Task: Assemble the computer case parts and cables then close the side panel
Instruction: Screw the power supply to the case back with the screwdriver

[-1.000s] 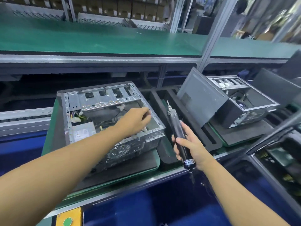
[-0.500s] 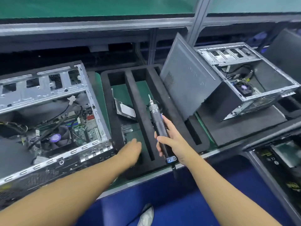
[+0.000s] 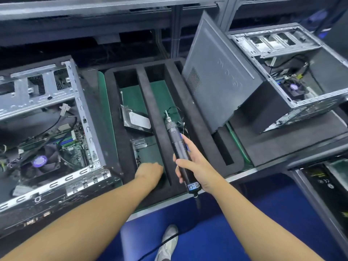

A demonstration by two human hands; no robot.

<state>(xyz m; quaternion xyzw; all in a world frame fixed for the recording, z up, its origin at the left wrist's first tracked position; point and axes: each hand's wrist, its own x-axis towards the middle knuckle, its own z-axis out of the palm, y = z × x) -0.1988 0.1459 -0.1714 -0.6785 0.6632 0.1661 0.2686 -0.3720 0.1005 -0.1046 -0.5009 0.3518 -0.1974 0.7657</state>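
An open computer case (image 3: 56,166) lies at the left, its motherboard and purple-hubbed fan (image 3: 40,161) showing. Right of it sits a black foam tray (image 3: 160,117) with long slots. My left hand (image 3: 149,173) reaches down into the near end of the tray's left slot, beside a metal bracket (image 3: 138,146); its fingers are hidden, so what they touch cannot be told. My right hand (image 3: 192,164) grips a black electric screwdriver (image 3: 178,146), tip pointing away over the tray. A hard drive (image 3: 136,120) lies farther up that slot.
A dark side panel (image 3: 216,78) leans against a second open case (image 3: 293,76) at the right, on a black foam pad. Cables lie in the tray's middle slot. The conveyor's metal edge runs along the front, with blue floor and a shoe below.
My left hand left the open case and moved right, down into the foam tray's left slot. The view swung right and downward. My right hand kept holding the screwdriver.
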